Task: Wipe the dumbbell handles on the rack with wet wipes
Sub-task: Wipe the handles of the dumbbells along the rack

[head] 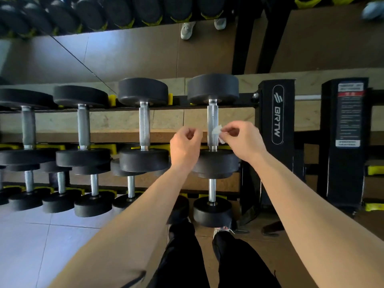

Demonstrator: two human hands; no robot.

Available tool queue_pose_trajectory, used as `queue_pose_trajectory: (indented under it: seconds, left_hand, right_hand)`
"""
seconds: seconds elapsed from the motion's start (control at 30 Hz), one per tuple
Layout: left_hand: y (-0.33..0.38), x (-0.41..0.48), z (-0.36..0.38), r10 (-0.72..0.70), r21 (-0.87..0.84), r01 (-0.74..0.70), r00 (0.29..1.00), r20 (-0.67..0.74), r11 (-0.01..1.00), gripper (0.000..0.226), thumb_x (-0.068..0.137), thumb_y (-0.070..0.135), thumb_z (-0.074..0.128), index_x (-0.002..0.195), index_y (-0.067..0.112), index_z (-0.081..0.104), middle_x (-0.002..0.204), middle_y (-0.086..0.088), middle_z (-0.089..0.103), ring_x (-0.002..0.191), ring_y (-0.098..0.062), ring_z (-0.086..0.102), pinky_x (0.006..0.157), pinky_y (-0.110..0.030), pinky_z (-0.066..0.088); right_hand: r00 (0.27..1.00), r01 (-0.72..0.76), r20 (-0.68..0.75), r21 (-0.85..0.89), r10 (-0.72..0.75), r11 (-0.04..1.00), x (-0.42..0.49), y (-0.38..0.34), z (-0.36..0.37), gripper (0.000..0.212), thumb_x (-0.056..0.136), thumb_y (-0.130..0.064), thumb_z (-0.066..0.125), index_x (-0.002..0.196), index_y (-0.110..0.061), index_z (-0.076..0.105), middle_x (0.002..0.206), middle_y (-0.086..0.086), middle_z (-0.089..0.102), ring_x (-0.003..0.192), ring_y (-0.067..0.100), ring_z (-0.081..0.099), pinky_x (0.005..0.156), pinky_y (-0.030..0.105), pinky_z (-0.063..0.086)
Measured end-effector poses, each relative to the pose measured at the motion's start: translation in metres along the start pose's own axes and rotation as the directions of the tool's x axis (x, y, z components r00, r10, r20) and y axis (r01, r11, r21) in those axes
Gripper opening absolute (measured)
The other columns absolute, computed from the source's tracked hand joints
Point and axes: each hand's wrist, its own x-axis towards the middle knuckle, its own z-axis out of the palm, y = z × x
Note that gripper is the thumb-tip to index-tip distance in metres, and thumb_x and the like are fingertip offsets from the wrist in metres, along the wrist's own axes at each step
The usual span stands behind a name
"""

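At the right end of the top row of the rack (pixel 277 113), wiping just getting going. Right grip (pixel 243 140) pinching a small white wet wipe (pixel 216 132) between thumb and fingertips, holding it right up against the shiny handle (pixel 212 118) of the last dumbbell (pixel 213 88), on the near half of the bar. Left grip (pixel 185 147) just beside the same handle on the other side, fingers curled in, nothing seen inside; touching the bar or not, hard to tell.

Three more dumbbells (pixel 143 161) off to the left on the same row, plus a lower row (pixel 212 210) below, all well apart from the wipe. Wiped already or not, cannot tell by looking.

Next, most likely: wrap the wipe round the bar and rub along it from one black end to the other, then twist round to reach the back side. Calls for a firm pinch and a slow rub; with so small a wipe on so bumpy a bar, easy to snag, tear or drop. After that, on to the next handle to the left.
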Motion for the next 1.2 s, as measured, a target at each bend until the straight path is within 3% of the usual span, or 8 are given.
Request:
queue_pose_trajectory:
  seconds: [0.1, 0.23, 0.4, 0.53, 0.7, 0.9, 1.07, 1.2]
  left_hand:
    - [0.003, -0.023, -0.031, 0.047, -0.002, -0.048, 0.985, 0.168, 0.999, 0.020, 0.098, 0.030, 0.063, 0.116, 0.025, 0.069, 0.101, 0.011, 0.072, 0.093, -0.008, 0.067, 0.080, -0.028, 0.056]
    - [0.007, -0.054, -0.075, 0.031, -0.096, -0.016, 0.987, 0.159, 0.995, 0.018, 0.099, 0.024, 0.064, 0.102, 0.040, 0.070, 0.092, 0.005, 0.075, 0.089, -0.021, 0.071, 0.084, -0.043, 0.061]
    - [-0.007, -0.062, -0.129, 0.026, -0.123, -0.022, 0.999, 0.035, 0.992, 0.017, 0.098, 0.024, 0.066, 0.114, 0.029, 0.071, 0.096, 0.011, 0.074, 0.092, -0.008, 0.070, 0.082, -0.032, 0.062]
    - [-0.024, -0.050, -0.156, 0.037, -0.180, -0.032, 0.999, 0.023, 0.983, 0.016, 0.094, 0.026, 0.071, 0.110, 0.026, 0.072, 0.095, 0.010, 0.075, 0.090, -0.006, 0.071, 0.080, -0.030, 0.062]
    - [-0.047, -0.001, -0.186, -0.020, -0.090, 0.019, 1.000, -0.012, 0.996, 0.022, 0.094, 0.030, 0.071, 0.115, 0.024, 0.072, 0.097, 0.014, 0.071, 0.093, -0.005, 0.067, 0.081, -0.027, 0.059]
    - [-0.066, 0.078, -0.201, 0.020, 0.084, -0.022, 1.000, 0.015, 0.996, 0.023, 0.098, 0.028, 0.065, 0.119, 0.021, 0.069, 0.100, 0.012, 0.066, 0.085, 0.001, 0.055, 0.071, -0.014, 0.040]
    - [-0.071, 0.129, -0.177, 0.103, 0.115, -0.107, 0.994, 0.039, 0.988, 0.021, 0.098, 0.026, 0.066, 0.117, 0.018, 0.068, 0.100, 0.012, 0.063, 0.086, 0.001, 0.053, 0.067, -0.006, 0.032]
    - [-0.081, 0.143, -0.164, 0.255, 0.100, -0.259, 0.966, 0.051, 0.961, 0.019, 0.097, 0.020, 0.066, 0.115, 0.020, 0.069, 0.106, 0.013, 0.067, 0.094, 0.006, 0.057, 0.079, -0.004, 0.036]
  right_hand:
    - [0.996, 0.080, 0.039, 0.048, -0.082, 0.996, -0.023, -0.031, 0.006, 0.017, 0.093, -0.024, 0.070, 0.109, -0.018, 0.072, 0.102, -0.007, 0.069, 0.089, -0.001, 0.060, 0.069, 0.010, 0.040]
    - [0.987, 0.125, 0.086, 0.121, -0.136, 0.985, -0.054, -0.072, 0.031, 0.019, 0.093, -0.020, 0.069, 0.112, -0.015, 0.072, 0.105, -0.005, 0.069, 0.088, -0.001, 0.060, 0.073, 0.011, 0.043]
    - [0.981, 0.123, 0.130, 0.151, -0.143, 0.981, -0.068, -0.111, 0.074, 0.025, 0.095, -0.013, 0.066, 0.119, -0.017, 0.071, 0.113, -0.003, 0.069, 0.104, 0.013, 0.064, 0.094, 0.036, 0.056]
    - [0.983, 0.130, 0.116, 0.111, -0.143, 0.985, -0.062, -0.131, 0.107, 0.021, 0.095, -0.016, 0.066, 0.115, -0.021, 0.072, 0.114, -0.004, 0.069, 0.105, 0.012, 0.063, 0.094, 0.037, 0.056]
    - [0.998, -0.046, -0.036, 0.159, 0.052, 0.986, -0.041, -0.140, 0.151, 0.019, 0.098, -0.015, 0.059, 0.111, -0.018, 0.072, 0.110, -0.003, 0.070, 0.105, 0.012, 0.062, 0.096, 0.034, 0.053]
    - [0.918, -0.286, -0.239, 0.155, 0.317, 0.946, -0.005, -0.132, 0.208, 0.023, 0.100, -0.019, 0.055, 0.120, -0.020, 0.066, 0.120, -0.003, 0.065, 0.103, 0.010, 0.057, 0.083, 0.022, 0.043]
    - [0.820, -0.344, -0.411, 0.201, 0.398, 0.917, 0.020, -0.126, 0.248, 0.015, 0.098, -0.030, 0.054, 0.108, -0.031, 0.066, 0.112, -0.006, 0.065, 0.098, 0.011, 0.061, 0.088, 0.031, 0.053]
    - [0.813, -0.311, -0.446, 0.210, 0.374, 0.927, 0.022, -0.116, 0.251, 0.012, 0.099, -0.024, 0.052, 0.098, -0.026, 0.064, 0.104, -0.003, 0.065, 0.086, 0.000, 0.056, 0.069, 0.012, 0.039]
